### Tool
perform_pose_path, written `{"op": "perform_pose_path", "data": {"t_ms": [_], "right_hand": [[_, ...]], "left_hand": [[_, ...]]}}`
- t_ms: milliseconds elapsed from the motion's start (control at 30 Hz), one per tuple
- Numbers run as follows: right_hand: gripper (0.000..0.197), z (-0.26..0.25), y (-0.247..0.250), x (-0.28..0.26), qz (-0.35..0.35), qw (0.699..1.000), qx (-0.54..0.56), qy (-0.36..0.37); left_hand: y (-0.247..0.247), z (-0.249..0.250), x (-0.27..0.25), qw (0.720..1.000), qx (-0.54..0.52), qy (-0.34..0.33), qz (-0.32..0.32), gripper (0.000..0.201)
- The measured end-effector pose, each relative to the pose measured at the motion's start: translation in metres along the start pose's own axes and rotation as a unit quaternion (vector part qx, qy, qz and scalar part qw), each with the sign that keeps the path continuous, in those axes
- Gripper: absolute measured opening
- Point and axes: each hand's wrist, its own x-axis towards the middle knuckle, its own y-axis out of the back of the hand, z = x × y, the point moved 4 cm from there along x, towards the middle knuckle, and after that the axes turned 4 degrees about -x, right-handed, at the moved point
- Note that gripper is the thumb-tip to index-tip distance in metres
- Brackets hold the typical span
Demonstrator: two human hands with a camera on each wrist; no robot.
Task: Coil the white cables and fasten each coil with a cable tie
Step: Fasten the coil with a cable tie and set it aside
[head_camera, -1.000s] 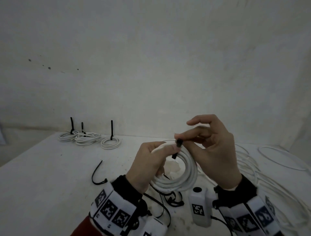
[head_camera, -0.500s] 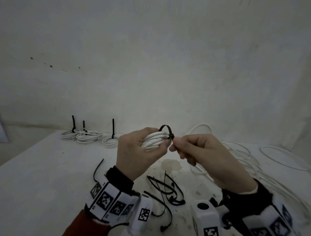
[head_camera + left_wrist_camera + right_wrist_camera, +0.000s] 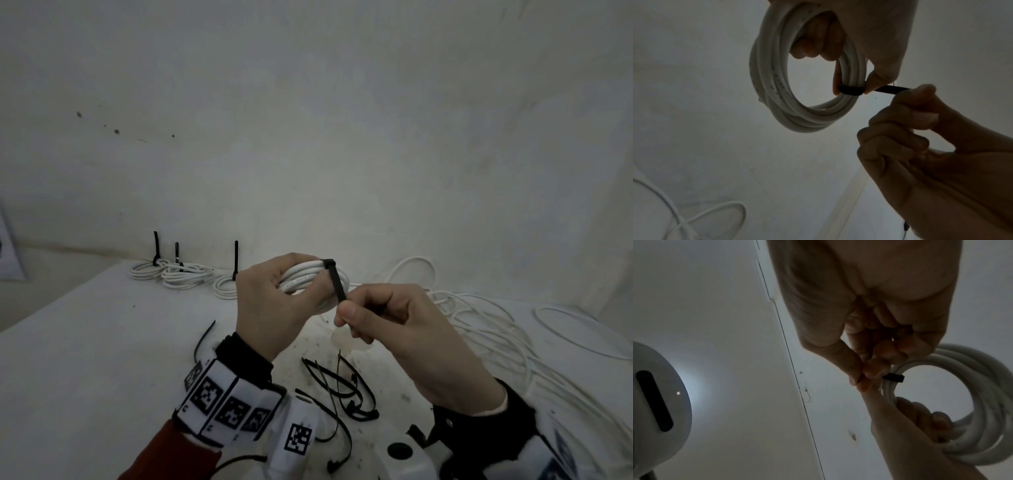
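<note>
**Black tie drawn around a hand-held white coil**

The left hand (image 3: 274, 308) was raised above the white bench (image 3: 85, 359) with its fingers curled through a round coil of white plastic-sheathed cable (image 3: 308, 279), its grip clamped on the bundled turns; the left-wrist view showed the coil (image 3: 777, 91) hanging as an open ring below that hand. A black plastic cable tie (image 3: 334, 277) looped the strands beside the left thumb, its band (image 3: 851, 89) sitting flat across the turns. The right hand (image 3: 400, 329), just beside the coil and slightly lower, pinched the free tail of the tie between thumb and curled fingers (image 3: 900, 113), its grip closed on the strip, which ran straight from the loop to the fingertips. In the right-wrist view the tie (image 3: 894, 378) crossed the coil (image 3: 962, 386) right at the fingertips.

On the bench below the hands lay a scatter of loose black cable ties (image 3: 342, 387), with a single curved black tie (image 3: 203, 337) apart to the left. Three small white coils, each with an upright black tie tail (image 3: 185, 274), sat in a row at the far edge near the wall. Loose uncoiled white cable (image 3: 496, 332) sprawled over the right part of the bench
</note>
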Motion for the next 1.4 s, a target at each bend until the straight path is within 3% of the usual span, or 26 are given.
{"op": "perform_pose_path", "data": {"t_ms": [400,533,667,767,833,900,1033,1167,1400], "right_hand": [[0.015,-0.003,-0.014,-0.002,0.034,0.992,-0.060,0.107],[0.013,0.006,-0.014,0.003,0.050,0.991,-0.087,0.093],[0.015,0.021,-0.006,0.013,0.085,0.980,-0.175,0.050],[0.022,0.043,0.007,0.027,0.137,0.974,-0.173,-0.053],[0.049,0.063,0.003,0.039,0.074,0.977,-0.136,-0.149],[0.061,0.079,-0.007,0.051,0.021,0.975,-0.056,-0.212],[0.037,0.108,-0.015,0.083,0.033,0.969,-0.037,-0.240],[0.022,0.151,-0.018,0.118,0.073,0.947,0.025,-0.313],[0.011,0.221,-0.022,0.179,0.147,0.911,0.069,-0.379]], "left_hand": [[0.001,-0.010,0.004,0.995,-0.073,0.068,0.024,0.026],[0.002,-0.014,0.006,0.992,-0.067,0.103,0.010,0.010],[0.006,-0.037,0.011,0.969,-0.058,0.233,0.063,0.021],[0.012,-0.062,0.014,0.932,-0.104,0.342,0.064,0.034],[0.012,-0.076,0.015,0.916,-0.132,0.376,0.044,0.034],[0.010,-0.092,0.017,0.903,-0.142,0.404,0.018,0.034],[0.006,-0.125,0.025,0.881,-0.158,0.446,-0.010,0.031],[0.008,-0.165,0.037,0.856,-0.183,0.482,0.035,0.031],[0.023,-0.236,0.061,0.844,-0.027,0.536,-0.022,0.024]]}}
